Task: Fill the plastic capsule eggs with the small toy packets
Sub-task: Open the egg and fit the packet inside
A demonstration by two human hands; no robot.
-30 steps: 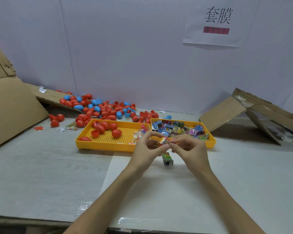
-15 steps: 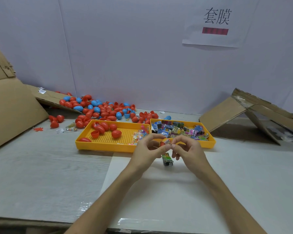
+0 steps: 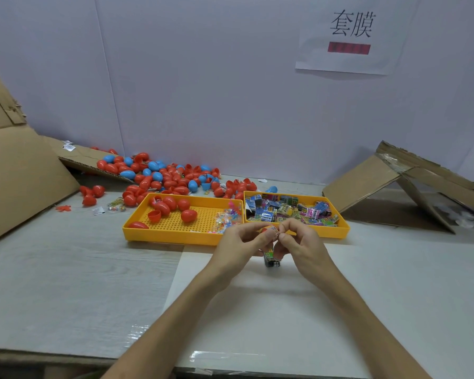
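Red plastic capsule egg [image 3: 266,230] sits gripped in the curled fingers of the left hand [image 3: 240,242], steadied so the right hand [image 3: 304,243], fingertips pinched on a small printed toy packet [image 3: 275,233], can push it in.

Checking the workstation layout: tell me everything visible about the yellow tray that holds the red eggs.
The shallow rectangular yellow plastic tray has a low rim and a floor perforated with small holes. It lies flat on the grey table, beside a second yellow tray at its right end. Its left part holds red plastic egg shells, its right end clear packets of colourful toys.
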